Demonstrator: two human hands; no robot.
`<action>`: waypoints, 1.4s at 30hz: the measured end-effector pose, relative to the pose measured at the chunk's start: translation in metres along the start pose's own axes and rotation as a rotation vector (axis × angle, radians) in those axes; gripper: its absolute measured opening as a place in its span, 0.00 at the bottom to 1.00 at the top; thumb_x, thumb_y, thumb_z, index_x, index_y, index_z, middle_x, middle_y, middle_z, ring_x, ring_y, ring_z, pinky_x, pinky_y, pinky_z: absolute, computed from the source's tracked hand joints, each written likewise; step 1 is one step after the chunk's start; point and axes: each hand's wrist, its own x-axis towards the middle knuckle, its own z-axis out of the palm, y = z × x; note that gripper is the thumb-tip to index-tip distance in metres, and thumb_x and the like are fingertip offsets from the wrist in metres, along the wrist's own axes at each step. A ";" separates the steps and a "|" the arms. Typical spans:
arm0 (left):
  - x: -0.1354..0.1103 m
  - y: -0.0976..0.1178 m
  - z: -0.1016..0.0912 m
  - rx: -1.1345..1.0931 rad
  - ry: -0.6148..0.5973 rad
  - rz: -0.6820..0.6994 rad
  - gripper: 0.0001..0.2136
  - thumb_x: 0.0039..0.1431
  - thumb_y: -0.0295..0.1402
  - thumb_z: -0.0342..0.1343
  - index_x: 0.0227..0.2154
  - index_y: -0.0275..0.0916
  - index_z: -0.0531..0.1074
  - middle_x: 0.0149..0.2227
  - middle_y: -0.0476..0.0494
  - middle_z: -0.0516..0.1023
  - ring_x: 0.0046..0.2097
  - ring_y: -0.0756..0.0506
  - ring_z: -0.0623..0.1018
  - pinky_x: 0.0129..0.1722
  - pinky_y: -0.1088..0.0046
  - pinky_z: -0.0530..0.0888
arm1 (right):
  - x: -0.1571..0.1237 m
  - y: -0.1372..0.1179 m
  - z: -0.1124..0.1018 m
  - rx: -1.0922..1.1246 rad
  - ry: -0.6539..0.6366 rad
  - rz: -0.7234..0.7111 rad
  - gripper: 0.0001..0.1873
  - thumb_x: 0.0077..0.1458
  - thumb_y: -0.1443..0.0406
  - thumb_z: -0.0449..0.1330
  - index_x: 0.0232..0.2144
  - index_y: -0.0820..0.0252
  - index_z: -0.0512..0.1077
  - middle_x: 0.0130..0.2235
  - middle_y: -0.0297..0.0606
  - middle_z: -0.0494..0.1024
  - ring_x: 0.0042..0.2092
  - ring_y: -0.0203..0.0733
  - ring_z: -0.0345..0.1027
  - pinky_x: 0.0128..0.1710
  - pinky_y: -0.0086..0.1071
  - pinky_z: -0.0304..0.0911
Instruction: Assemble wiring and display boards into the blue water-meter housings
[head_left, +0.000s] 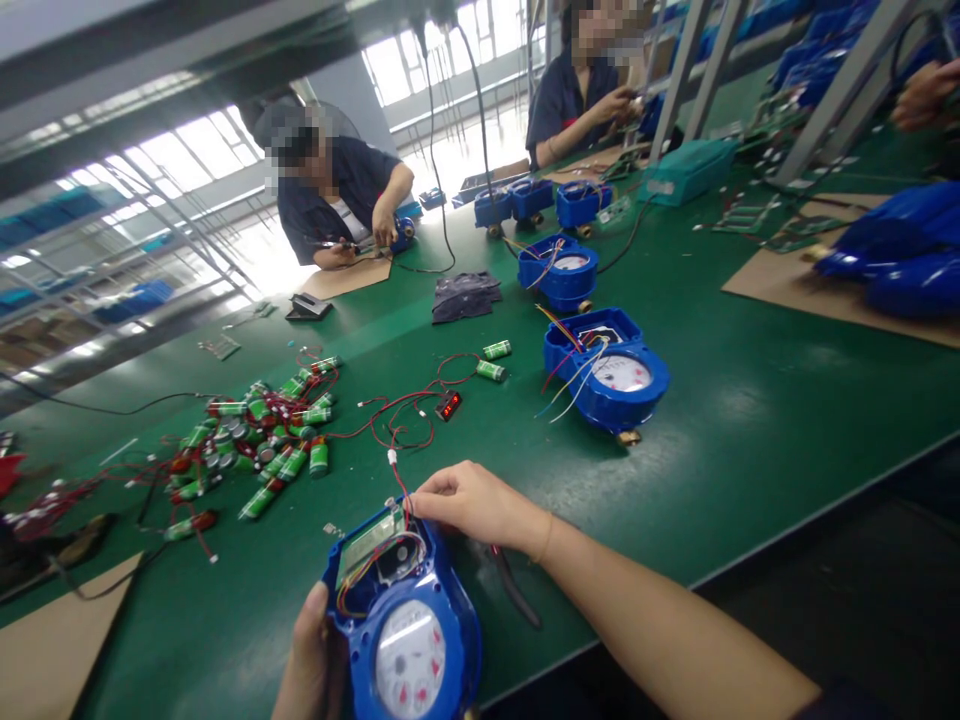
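A blue water meter (461, 640) with a white round dial stands at the bottom of the view, its upper compartment uncovered, showing a circuit board (371, 548) and thin coloured wires. My left hand (311, 640) is closed around the meter's left side. My right hand (480, 505) is at the compartment's top right corner, thumb and fingertips pinched on a thin red-and-black wire (406, 500); the fingertips partly hide the grip. The wire runs up to a white connector (391, 457) and on toward a small display with red digits (449, 405). Pliers (514, 590) lie beside my right wrist, partly hidden.
Green batteries with red leads (259, 430) lie heaped at left. More blue meters (619, 385) stand in a row at right. A dark cloth (465, 297), a teal box (690, 172) and cardboard sheets (67, 640) lie on the green table (660, 520). Co-workers (341, 195) sit across it.
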 end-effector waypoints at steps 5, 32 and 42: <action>0.000 -0.003 0.001 -0.026 -0.002 -0.012 0.15 0.43 0.49 0.65 0.24 0.41 0.80 0.23 0.43 0.82 0.52 0.29 0.76 0.56 0.52 0.70 | 0.002 0.002 0.001 -0.008 0.001 -0.018 0.22 0.53 0.49 0.60 0.31 0.62 0.81 0.28 0.37 0.78 0.31 0.39 0.69 0.26 0.26 0.55; -0.003 -0.003 0.003 -0.034 -0.083 -0.052 0.21 0.42 0.52 0.65 0.32 0.40 0.83 0.39 0.39 0.84 0.55 0.26 0.73 0.57 0.51 0.70 | 0.004 0.006 0.001 -0.009 -0.007 -0.026 0.23 0.53 0.48 0.60 0.31 0.62 0.81 0.26 0.35 0.76 0.29 0.36 0.66 0.25 0.25 0.53; 0.002 -0.005 -0.002 -0.002 -0.054 -0.021 0.23 0.45 0.52 0.63 0.37 0.39 0.82 0.34 0.40 0.84 0.51 0.27 0.76 0.54 0.52 0.72 | 0.005 0.008 0.002 0.004 -0.009 -0.029 0.23 0.54 0.48 0.60 0.31 0.63 0.81 0.27 0.35 0.76 0.29 0.36 0.66 0.24 0.25 0.53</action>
